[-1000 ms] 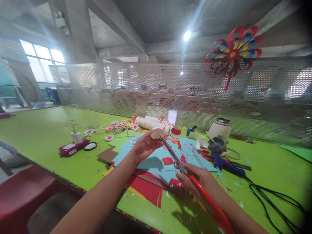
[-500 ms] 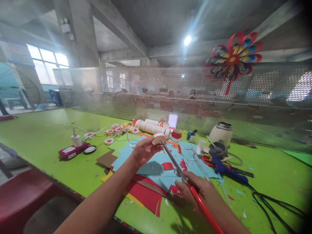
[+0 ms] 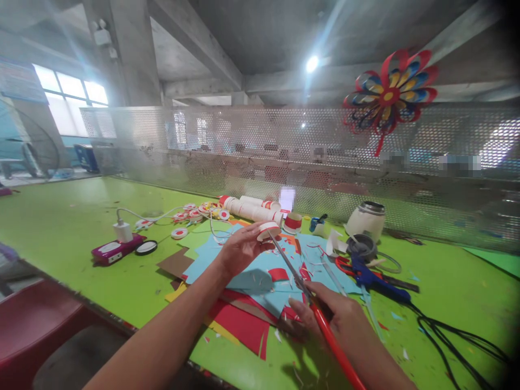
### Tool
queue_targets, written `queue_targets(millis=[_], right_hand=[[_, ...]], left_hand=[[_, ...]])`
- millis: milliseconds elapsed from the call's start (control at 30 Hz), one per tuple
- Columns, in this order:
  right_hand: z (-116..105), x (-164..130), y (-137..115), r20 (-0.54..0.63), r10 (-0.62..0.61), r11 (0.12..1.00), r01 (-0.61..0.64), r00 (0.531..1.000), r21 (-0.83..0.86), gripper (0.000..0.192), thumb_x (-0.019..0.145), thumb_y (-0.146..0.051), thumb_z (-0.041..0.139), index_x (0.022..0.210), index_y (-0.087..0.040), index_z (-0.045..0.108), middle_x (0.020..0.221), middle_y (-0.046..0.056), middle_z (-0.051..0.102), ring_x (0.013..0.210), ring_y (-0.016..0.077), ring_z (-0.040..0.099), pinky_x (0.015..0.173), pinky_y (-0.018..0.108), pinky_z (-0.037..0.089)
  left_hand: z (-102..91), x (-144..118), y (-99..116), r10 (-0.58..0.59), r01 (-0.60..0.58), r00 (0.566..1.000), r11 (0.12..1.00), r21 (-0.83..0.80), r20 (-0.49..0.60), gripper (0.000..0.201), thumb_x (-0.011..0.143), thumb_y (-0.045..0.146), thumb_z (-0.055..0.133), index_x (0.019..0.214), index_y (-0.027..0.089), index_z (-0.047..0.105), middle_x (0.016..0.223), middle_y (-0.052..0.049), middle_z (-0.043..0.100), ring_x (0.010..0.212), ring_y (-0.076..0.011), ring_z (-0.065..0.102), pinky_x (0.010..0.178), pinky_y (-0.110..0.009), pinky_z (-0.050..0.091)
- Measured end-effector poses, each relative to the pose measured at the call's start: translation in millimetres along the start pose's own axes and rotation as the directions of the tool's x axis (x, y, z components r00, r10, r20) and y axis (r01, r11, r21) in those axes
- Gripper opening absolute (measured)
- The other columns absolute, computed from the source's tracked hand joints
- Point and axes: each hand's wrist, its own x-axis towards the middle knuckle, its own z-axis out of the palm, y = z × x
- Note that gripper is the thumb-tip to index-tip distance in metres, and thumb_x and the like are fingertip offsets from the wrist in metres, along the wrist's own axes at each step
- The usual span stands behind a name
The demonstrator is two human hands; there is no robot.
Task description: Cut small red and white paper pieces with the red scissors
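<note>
My left hand grips a small white paper ring with a red band, raised above a pile of coloured paper. In my right hand is a pair of scissors with long metal blades and red handles. The blade tips touch the near side of the ring or overlap it; I cannot tell whether they cut in. Under both hands lie light blue sheets strewn with small white and red scraps. Red sheets stick out toward the table's near edge.
Right of the paper lie a blue glue gun with a black cable and a cream-coloured pot. White paper tubes lie behind. At left are a purple power strip and several red-and-white discs. A perforated metal screen borders the table.
The paper ring has turned slightly in my left hand, showing more of its red band. The scissors stay at the ring. The view has shifted a little.
</note>
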Motion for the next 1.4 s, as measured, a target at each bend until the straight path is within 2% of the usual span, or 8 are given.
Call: queue_targets(millis=[267,500,700,1033,1400], right_hand=[[-0.1,0.7,4.2,0.03,-0.054,0.996,0.056,0.998,-0.076,0.037,0.084,-0.048,0.053,0.097,-0.018,0.07,0.058,0.001,0.064,0.05,0.0153,0.056,0.05,0.024,0.042],[2.0,1.8,5.3,-0.027,-0.089,0.992,0.087,0.996,-0.086,0.035,0.083,-0.046,0.054,0.091,-0.017,0.071,0.055,0.001,0.064,0.047,0.0145,0.055,0.048,0.024,0.043],[-0.6,1.2,2.9,-0.021,-0.09,0.995,0.089,0.996,-0.052,0.029,0.082,-0.04,0.056,0.089,-0.017,0.072,0.054,0.0,0.065,0.047,0.0129,0.055,0.046,0.021,0.041],[5.2,2.3,6.6,-0.057,-0.083,0.996,0.084,0.995,0.02,0.038,0.084,-0.047,0.051,0.092,-0.018,0.073,0.057,0.001,0.066,0.048,0.0154,0.056,0.048,0.024,0.042],[2.9,4.4,9.8,-0.003,-0.087,0.996,0.087,0.996,-0.03,0.04,0.084,-0.047,0.049,0.09,-0.016,0.073,0.051,-0.001,0.058,0.045,0.0134,0.053,0.045,0.022,0.038]], left_hand=[[0.1,-0.1,0.6,0.001,-0.001,1.0,1.0,0.026,-0.004,0.032,0.079,0.025,0.061,0.106,0.01,0.067,0.103,-0.015,0.067,0.098,-0.0264,0.062,0.089,-0.039,0.044],[0.8,-0.3,1.1,0.013,-0.013,1.0,0.999,0.039,-0.012,0.031,0.079,0.024,0.061,0.106,0.01,0.067,0.103,-0.016,0.067,0.098,-0.0276,0.062,0.088,-0.04,0.044],[-1.0,0.7,-0.4,0.03,-0.029,0.999,0.998,0.047,-0.029,0.028,0.079,0.022,0.061,0.104,0.01,0.069,0.104,-0.016,0.068,0.098,-0.0273,0.062,0.091,-0.042,0.043],[2.7,-0.1,-1.2,0.057,-0.052,0.997,0.994,0.093,-0.052,0.029,0.077,0.023,0.064,0.103,0.011,0.07,0.105,-0.016,0.068,0.099,-0.0276,0.062,0.089,-0.043,0.044],[2.4,1.7,1.9,0.077,-0.066,0.995,0.981,0.184,-0.057,0.029,0.074,0.024,0.068,0.101,0.013,0.071,0.105,-0.016,0.068,0.096,-0.0271,0.062,0.083,-0.041,0.045]])
